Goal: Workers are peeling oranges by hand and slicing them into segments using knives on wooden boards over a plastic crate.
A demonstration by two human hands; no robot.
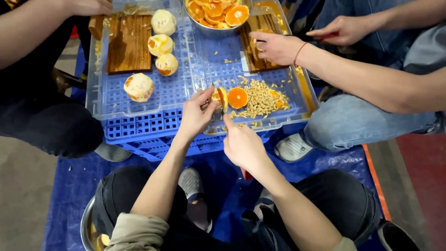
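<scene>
At the near edge of a clear plastic tray set on a blue crate, a person squats over a blue tarp and works on an orange half. The left hand pinches the orange half between thumb and fingertips, its grip clamped on the fruit, which stands on edge just above the tray floor. The right hand is closed in a fist around something thin that rises toward the fruit; its grip is together, though what it holds is too small to tell. Just beside the held piece lies a second orange half, cut face up, touching a heap of pale seeds and scraps.

Farther back on the tray, 4 peeled oranges sit beside a wooden cutting board at the left. A metal bowl of orange halves stands at the tray's far edge. At the right, a co-worker's hand with a red wrist cord rests on a second wooden board, while that person's other hand holds a dark-handled knife. Another person's arm reaches in from the upper left. A metal basin shows partly beneath the person's left knee.
</scene>
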